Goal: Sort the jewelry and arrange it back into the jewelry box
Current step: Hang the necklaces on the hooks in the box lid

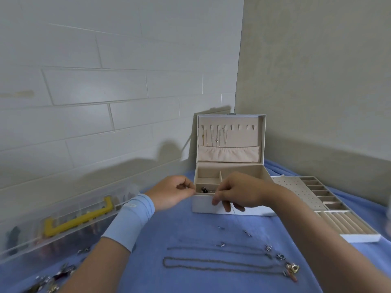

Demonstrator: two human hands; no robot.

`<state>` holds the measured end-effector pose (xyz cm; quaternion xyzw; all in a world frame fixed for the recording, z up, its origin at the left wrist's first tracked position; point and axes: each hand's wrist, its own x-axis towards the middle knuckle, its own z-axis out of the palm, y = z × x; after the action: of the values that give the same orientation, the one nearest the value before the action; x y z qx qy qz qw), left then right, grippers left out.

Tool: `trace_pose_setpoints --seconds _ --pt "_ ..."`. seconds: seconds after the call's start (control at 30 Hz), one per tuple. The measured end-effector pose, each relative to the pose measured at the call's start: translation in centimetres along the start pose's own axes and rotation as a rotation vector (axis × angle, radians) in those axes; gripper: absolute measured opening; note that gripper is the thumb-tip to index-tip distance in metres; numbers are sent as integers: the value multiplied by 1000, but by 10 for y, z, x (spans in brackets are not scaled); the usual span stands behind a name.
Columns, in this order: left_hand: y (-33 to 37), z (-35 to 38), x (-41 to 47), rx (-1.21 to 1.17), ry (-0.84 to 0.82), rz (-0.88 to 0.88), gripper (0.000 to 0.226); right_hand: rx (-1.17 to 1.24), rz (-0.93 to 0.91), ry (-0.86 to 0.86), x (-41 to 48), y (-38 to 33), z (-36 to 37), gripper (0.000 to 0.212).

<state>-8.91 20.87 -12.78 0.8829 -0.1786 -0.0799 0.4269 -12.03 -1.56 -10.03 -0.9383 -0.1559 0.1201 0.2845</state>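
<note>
Loose pieces [47,281]: a small heap of metal jewelry on the blue cloth [190,229], at the near left edge.
Necklaces [220,264]: several chains laid out in long rows on the cloth, with their pendants [292,267] bunched at the right end.
Organizer [69,220]: a clear plastic case with a yellow handle, lying to the left along the wall.
Left hand [171,192]: fingers curled, thumb against fingertips, at the box's front left corner; I cannot tell whether it holds anything.
Right hand [235,193]: fingertips pinched together on a thin chain [233,207], which hangs down before the box's front wall.
Jewelry box [203,205]: open on the cloth, with a dark piece [204,189] in its front left compartment.
Tray [330,205]: a lifted-out insert just right of the box.
Lid [262,140]: upright, with a few chains [216,137] hanging from its left hooks.
</note>
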Motion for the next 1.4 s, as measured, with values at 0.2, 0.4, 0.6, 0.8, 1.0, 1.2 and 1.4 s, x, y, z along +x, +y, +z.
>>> trace_pose_setpoints --seconds 0.2,0.4,0.6,0.8,1.0,1.2,1.4 --pt "1 -14 -4 32 36 80 18 255 -20 166 -1 9 -11 30" --pt "16 -18 -6 -465 155 135 23 643 -103 219 1 15 -17 34" --pt "40 -18 1 -779 74 141 21 936 -136 218 -1 18 -23 34" --pt "83 -25 25 -543 -20 201 18 965 -185 204 5 9 -38 27" --pt "123 -37 64 -406 -62 246 15 764 -201 243 14 -6 -85 26" --pt "133 -52 105 -361 -34 211 17 673 -168 397 30 -2 -130 28" --pt "116 -36 147 -257 55 150 21 539 -3 674 65 35 -142 26"
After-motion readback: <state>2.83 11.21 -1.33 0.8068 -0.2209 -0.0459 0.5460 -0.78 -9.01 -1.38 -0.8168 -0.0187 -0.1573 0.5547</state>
